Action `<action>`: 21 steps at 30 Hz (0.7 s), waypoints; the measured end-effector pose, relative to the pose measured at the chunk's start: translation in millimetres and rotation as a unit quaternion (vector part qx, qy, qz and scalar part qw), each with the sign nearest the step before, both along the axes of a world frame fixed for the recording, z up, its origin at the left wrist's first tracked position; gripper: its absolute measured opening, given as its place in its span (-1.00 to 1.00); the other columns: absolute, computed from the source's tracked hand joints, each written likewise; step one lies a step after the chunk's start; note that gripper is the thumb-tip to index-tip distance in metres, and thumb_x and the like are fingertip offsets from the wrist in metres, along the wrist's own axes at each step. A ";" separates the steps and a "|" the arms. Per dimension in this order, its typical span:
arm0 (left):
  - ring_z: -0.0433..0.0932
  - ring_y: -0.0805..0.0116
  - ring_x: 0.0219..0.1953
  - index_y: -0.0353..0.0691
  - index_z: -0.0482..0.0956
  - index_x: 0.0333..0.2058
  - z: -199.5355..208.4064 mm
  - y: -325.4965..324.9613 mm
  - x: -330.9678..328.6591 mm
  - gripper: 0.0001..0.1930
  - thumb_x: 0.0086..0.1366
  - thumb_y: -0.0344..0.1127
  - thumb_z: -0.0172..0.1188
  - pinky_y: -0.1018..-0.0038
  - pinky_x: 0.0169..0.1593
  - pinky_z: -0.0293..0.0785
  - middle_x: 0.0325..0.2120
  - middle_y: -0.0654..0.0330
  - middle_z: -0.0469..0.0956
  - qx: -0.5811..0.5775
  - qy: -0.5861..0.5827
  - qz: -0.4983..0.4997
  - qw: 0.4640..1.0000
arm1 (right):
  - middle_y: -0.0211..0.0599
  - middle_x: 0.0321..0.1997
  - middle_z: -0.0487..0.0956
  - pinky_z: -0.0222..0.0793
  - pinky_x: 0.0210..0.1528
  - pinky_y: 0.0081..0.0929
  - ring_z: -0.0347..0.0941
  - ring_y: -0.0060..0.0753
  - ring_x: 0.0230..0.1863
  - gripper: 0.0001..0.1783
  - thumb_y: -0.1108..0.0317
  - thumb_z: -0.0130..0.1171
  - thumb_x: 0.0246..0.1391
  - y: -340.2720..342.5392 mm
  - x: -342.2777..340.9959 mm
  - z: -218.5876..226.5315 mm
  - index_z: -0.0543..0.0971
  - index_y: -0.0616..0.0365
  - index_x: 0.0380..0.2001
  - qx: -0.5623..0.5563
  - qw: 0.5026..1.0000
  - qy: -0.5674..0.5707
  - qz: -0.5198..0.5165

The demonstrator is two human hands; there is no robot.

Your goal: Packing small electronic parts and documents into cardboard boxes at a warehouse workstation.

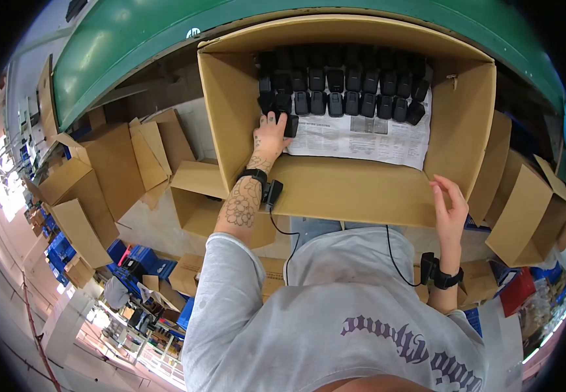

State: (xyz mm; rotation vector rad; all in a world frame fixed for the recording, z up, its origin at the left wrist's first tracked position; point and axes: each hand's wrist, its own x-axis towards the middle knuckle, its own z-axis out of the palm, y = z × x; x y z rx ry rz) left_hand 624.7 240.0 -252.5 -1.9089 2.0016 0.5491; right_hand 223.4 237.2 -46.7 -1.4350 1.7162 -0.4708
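A large cardboard box [348, 186] stands in front of me, its inside facing up. Rows of small black plastic cases [335, 104] stand along its far side on a printed newspaper sheet [361, 144]. At the left end of the nearest row, my left hand [270, 138] has its fingers closed around one black case [291, 126]; the fingers partly cover it. My right hand [451, 208] is just outside the box's near right corner, fingers extended and apart, holding nothing.
A green curved surface [132, 52] runs behind the box. Opened cardboard boxes [113, 163] stand at the left, with another open box [524, 209] at the right. Blue bins [140, 261] sit farther off at lower left. Cables [397, 261] run from both wrist devices.
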 end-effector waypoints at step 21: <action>0.42 0.29 -0.16 -0.33 0.43 -0.14 -36.5 53.1 5.1 -0.54 -0.10 -0.42 0.24 0.42 0.01 0.39 -0.28 0.11 0.42 0.202 0.432 0.414 0.775 | -0.26 -0.23 0.61 0.35 -0.04 -0.55 0.52 -0.45 -0.14 -0.80 0.51 0.08 0.14 22.8 -7.5 -11.4 0.56 0.28 -0.16 0.022 0.998 -0.054 -0.037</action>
